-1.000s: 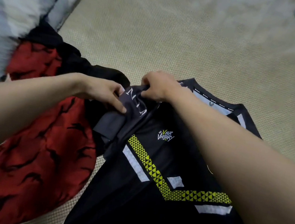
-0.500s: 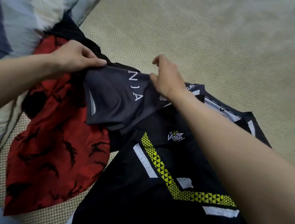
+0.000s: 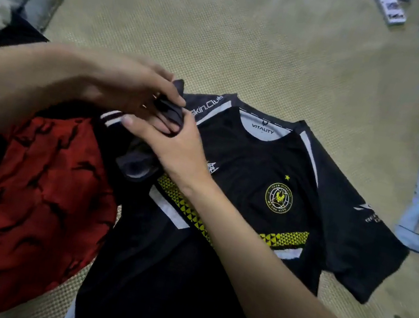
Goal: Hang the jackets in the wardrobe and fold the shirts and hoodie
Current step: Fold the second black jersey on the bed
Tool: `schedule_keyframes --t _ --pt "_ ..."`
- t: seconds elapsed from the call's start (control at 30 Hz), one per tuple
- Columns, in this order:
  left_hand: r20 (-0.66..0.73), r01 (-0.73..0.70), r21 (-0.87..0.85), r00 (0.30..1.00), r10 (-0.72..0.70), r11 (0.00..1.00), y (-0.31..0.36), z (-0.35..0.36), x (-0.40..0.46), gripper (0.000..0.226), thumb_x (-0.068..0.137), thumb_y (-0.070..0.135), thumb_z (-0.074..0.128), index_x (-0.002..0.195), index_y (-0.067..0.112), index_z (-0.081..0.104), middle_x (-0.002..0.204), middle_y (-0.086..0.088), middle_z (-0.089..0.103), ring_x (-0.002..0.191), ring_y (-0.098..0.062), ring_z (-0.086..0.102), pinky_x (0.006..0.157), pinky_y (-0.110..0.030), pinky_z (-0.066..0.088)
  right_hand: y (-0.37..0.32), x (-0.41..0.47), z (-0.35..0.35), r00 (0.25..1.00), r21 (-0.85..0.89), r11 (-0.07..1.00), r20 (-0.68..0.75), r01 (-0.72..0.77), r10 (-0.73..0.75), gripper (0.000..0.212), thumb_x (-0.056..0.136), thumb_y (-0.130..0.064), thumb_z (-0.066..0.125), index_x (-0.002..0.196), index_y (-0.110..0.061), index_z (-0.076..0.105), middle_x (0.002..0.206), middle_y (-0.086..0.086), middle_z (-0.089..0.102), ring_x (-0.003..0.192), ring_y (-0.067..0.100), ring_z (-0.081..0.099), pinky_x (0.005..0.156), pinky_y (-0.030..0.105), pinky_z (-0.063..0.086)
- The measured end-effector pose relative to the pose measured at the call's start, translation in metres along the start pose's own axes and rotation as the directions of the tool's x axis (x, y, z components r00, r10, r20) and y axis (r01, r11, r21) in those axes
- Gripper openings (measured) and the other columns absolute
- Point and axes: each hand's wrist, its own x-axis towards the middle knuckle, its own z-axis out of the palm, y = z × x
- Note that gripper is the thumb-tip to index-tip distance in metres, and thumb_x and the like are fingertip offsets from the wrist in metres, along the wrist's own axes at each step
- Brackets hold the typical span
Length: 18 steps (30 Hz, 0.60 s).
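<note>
Since the half-second-earlier frame, the spread grey sleeve (image 3: 167,106) has been bunched between both hands: left hand (image 3: 129,85) and right hand (image 3: 176,147) are pinched on it. Black polyester jersey (image 3: 239,192) is laid flat on the woven mat (image 3: 251,40), unfolded. Red patterned shirt (image 3: 39,199) is overlapped at its left, also unfolded.

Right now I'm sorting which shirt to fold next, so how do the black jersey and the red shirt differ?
The black jersey lies spread flat, front up; the red shirt is crumpled in a heap. The black jersey carries a yellow crest, yellow bands and white lettering; the red shirt has only dark marks all over. Both hands, left hand and right hand, grip the black jersey's sleeve; neither touches the red shirt. Both lie on the woven mat, touching each other.
</note>
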Motion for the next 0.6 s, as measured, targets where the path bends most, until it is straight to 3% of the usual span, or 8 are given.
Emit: schedule_keyframes --t 0.07,0.13,0.23,0.33,0.4,0.47,0.53,0.6 --pt "0.108 -0.036 0.061 0.994 0.029 0.998 0.021 0.038 0.014 0.021 0.095 0.010 0.058 0.076 0.012 0.066 0.082 -0.014 0.074 0.080 -0.027 0.076 0.073 -0.032 0.063 -0.008 -0.017 -0.037 0.984 0.099 0.993 -0.174 0.060 -0.042 0.042 0.079 -0.013 0.082 0.118 -0.005 0.068 0.111 0.004 0.076 0.104 0.011 0.071 0.100 0.034 0.055" --pt "0.149 -0.093 0.090 0.986 0.079 0.992 0.042 0.074 0.029 0.022 0.100 0.012 0.053 0.085 0.010 0.069 0.080 -0.012 0.075 0.092 -0.030 0.076 0.085 -0.039 0.062 -0.010 -0.038 -0.089 0.953 0.082 0.991 -0.293 0.103 -0.075 0.014 0.092 -0.004 0.069 0.105 -0.005 0.073 0.098 0.003 0.076 0.092 0.010 0.067 0.089 0.031 0.055" --pt "0.007 -0.188 0.194 0.982 0.190 0.963 0.066 0.113 0.060 0.017 0.100 0.010 0.049 0.106 0.006 0.064 0.101 -0.016 0.076 0.092 -0.026 0.075 0.087 -0.034 0.061 -0.002 -0.068 -0.175 0.886 0.071 0.994 -0.461 0.086 -0.044 0.011 0.096 -0.014 0.065 0.100 -0.009 0.075 0.101 0.009 0.078 0.099 0.021 0.072 0.092 0.043 0.057" --pt "-0.035 -0.245 0.462 0.955 0.294 0.852 0.071 0.141 0.096 0.018 0.096 0.003 0.055 0.110 0.010 0.063 0.105 -0.013 0.071 0.084 -0.018 0.070 0.071 -0.025 0.055 0.011 -0.105 -0.260 0.742 0.056 0.996 -0.671 0.068 -0.013 0.012 0.098 -0.024 0.064 0.102 -0.019 0.074 0.107 0.000 0.078 0.107 0.018 0.072 0.098 0.039 0.056" --pt "-0.011 -0.219 0.635 0.956 0.292 0.741 0.061 0.160 0.123 0.021 0.093 -0.002 0.056 0.109 0.009 0.063 0.108 -0.015 0.069 0.087 -0.022 0.064 0.071 -0.032 0.052 0.027 -0.132 -0.312 0.596 -0.046 0.999 -0.802 -0.010 -0.031 0.013 0.100 -0.026 0.060 0.106 -0.022 0.071 0.109 -0.005 0.075 0.104 0.013 0.070 0.098 0.034 0.055" --pt "0.007 -0.182 0.802 0.956 0.295 0.569 0.051 0.178 0.151 0.024 0.090 -0.002 0.057 0.112 0.005 0.064 0.113 -0.018 0.068 0.099 -0.030 0.064 0.084 -0.038 0.052 0.049 -0.150 -0.354 0.492 -0.176 0.975 -0.866 -0.137 -0.087 0.023 0.103 -0.024 0.055 0.120 -0.014 0.068 0.117 0.002 0.072 0.110 0.020 0.067 0.099 0.034 0.051" --pt "0.036 -0.151 0.918 0.953 0.301 0.367 0.046 0.197 0.172 0.037 0.089 0.004 0.060 0.126 0.004 0.059 0.123 -0.018 0.062 0.112 -0.035 0.060 0.090 -0.037 0.047 0.078 -0.157 -0.385 0.495 -0.254 0.917 -0.866 -0.306 -0.075 0.031 0.105 -0.021 0.050 0.128 -0.005 0.062 0.125 0.015 0.068 0.117 0.033 0.062 0.095 0.034 0.044" --pt "0.053 -0.110 0.979 0.951 0.306 0.170 0.047 0.211 0.191 0.052 0.089 0.018 0.062 0.139 0.014 0.048 0.136 -0.013 0.053 0.123 -0.035 0.053 0.098 -0.039 0.041 0.102 -0.156 -0.403 0.549 -0.294 0.860 -0.836 -0.417 -0.019 0.032 0.106 -0.021 0.049 0.130 -0.004 0.059 0.130 0.019 0.064 0.121 0.038 0.059 0.090 0.034 0.040"
